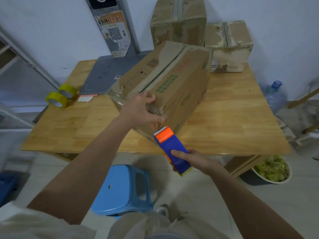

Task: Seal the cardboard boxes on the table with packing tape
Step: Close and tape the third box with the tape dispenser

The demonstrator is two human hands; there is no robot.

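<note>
A light wooden table (233, 107) stands against a pale wall, over a tiled floor where a blue plastic stool (120, 188) sits just in front of it. On the table's far left lie two rolls of yellow tape (62, 96), touching each other, beside a grey flat panel (107, 75). At the far side two worn cardboard boxes (226, 45) are stacked by the wall, one taller than the other. To the right of the table a blue water bottle (274, 95) stands on the floor, and a white bowl of green scraps (271, 169) sits under the table's near right corner. The large cardboard box (172, 87) lies tilted at the middle of the table, its top seam running away from the person. The left hand (141, 109) rests on its near end, fingers spread over the edge. Just below that corner, the right hand (195, 159) grips a blue and orange tape dispenser (170, 145), its toothed blade pointing at the box.
</note>
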